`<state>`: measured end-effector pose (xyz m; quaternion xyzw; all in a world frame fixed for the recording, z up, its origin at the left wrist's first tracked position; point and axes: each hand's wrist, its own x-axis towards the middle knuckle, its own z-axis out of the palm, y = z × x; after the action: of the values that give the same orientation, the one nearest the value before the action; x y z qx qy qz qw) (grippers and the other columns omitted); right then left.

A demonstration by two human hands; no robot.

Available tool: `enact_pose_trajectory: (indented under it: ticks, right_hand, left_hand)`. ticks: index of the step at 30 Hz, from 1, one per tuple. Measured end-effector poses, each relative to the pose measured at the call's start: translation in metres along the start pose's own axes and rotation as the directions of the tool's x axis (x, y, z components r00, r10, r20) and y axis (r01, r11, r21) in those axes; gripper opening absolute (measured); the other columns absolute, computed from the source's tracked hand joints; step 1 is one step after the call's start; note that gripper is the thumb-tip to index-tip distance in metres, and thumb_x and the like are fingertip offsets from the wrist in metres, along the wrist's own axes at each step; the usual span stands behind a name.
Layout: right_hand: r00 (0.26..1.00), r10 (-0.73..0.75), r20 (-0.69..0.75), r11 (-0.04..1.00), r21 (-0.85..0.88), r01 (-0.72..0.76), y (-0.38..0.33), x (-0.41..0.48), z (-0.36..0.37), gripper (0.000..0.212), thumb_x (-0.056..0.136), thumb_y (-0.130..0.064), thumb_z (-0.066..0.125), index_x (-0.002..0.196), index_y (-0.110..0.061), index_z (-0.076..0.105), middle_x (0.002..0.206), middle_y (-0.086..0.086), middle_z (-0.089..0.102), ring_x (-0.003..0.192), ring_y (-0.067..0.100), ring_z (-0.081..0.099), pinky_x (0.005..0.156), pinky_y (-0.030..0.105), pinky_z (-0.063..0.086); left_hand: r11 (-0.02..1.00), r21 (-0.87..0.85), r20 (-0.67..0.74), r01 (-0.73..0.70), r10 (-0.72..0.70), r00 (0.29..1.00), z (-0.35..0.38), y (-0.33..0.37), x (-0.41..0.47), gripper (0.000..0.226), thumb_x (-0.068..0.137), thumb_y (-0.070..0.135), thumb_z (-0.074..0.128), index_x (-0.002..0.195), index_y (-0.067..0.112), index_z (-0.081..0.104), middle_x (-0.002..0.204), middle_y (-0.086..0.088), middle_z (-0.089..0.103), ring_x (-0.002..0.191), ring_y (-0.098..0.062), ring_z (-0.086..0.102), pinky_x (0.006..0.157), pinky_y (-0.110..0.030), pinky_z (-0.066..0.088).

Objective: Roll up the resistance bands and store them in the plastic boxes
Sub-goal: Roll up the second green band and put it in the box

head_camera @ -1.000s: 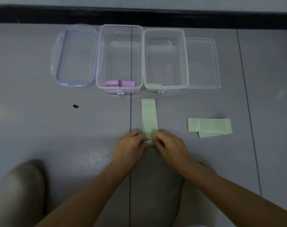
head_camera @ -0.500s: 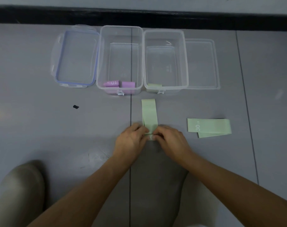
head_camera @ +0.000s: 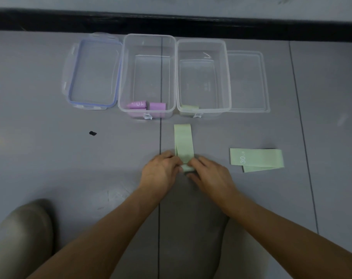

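A wide grey surface (head_camera: 50, 158) is filling the view, with a black strip (head_camera: 171, 21) running along its far edge. A person's bent knee (head_camera: 22, 234) in pale cloth is showing at the lower left, and two bare forearms are reaching forward from the bottom edge. Two clear plastic boxes are standing open side by side at the far middle: the left box (head_camera: 149, 37) and the right box (head_camera: 228, 77), almost touching. A clear lid with a blue seal (head_camera: 92, 71) is lying just to the left of the left box, and a plain clear lid (head_camera: 249, 81) is lying just to the right of the right box. The left hand (head_camera: 161, 171) and the right hand (head_camera: 211, 174) are meeting in the centre, fingers curled, both pinching the rolled near end of a pale green resistance band (head_camera: 183, 141); the unrolled part is lying flat and pointing away toward the right box. A second green band (head_camera: 257, 159), printed "30 LB", is lying flat and folded to the right, apart from the hands. Two purple rolled bands (head_camera: 138, 104) are sitting side by side at the near end of the left box. One green rolled band (head_camera: 190, 107) is sitting at the near end of the right box. A small black speck (head_camera: 92, 133) is lying on the surface to the left.
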<state>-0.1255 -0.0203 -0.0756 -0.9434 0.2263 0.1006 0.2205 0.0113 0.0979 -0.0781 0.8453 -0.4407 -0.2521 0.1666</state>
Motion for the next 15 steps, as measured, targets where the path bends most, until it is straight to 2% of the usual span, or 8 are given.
enact_pose_trajectory:
  ticks: [4,9,11,15]
  right_hand:
    - [1.0,0.013,-0.003,0.999,0.037,-0.013,-0.001,0.009,-0.005,0.014,0.096,-0.034,0.055,0.103,-0.022,0.055,0.099,-0.001,0.06,0.089,0.026,0.062,0.067,0.037,0.048]
    - [0.998,0.051,0.044,0.995,0.083,-0.054,0.0,0.013,-0.008,0.01,0.095,-0.032,0.051,0.101,-0.024,0.053,0.104,-0.003,0.061,0.094,0.025,0.061,0.074,0.038,0.049]
    - [0.996,0.069,0.053,0.991,0.108,-0.074,-0.001,0.015,-0.009,0.011,0.095,-0.033,0.051,0.102,-0.024,0.054,0.104,-0.004,0.061,0.094,0.025,0.061,0.075,0.037,0.049]
    - [0.993,0.106,0.044,0.985,0.134,-0.11,0.002,0.02,-0.012,0.015,0.094,-0.034,0.053,0.106,-0.027,0.059,0.104,-0.005,0.059,0.096,0.022,0.061,0.077,0.034,0.045]
  left_hand:
    - [1.0,-0.027,-0.016,0.008,-0.008,1.0,-0.001,0.0,0.002,0.018,0.092,0.034,0.058,0.105,0.027,0.069,0.106,0.004,0.064,0.093,-0.023,0.063,0.078,-0.034,0.05]
    - [0.999,0.028,-0.109,-0.043,0.046,0.993,0.003,-0.001,-0.006,0.025,0.087,0.043,0.047,0.088,0.025,0.064,0.091,0.004,0.062,0.075,-0.023,0.063,0.059,-0.034,0.051]
    - [0.996,0.061,-0.119,-0.062,0.069,0.991,0.006,-0.001,-0.008,0.027,0.084,0.045,0.048,0.089,0.023,0.063,0.092,0.003,0.06,0.073,-0.021,0.061,0.056,-0.03,0.048]
    - [0.998,0.056,-0.077,-0.041,0.045,0.996,0.003,-0.002,0.001,0.017,0.085,0.031,0.062,0.096,0.019,0.066,0.096,-0.002,0.058,0.079,-0.027,0.062,0.063,-0.033,0.048]
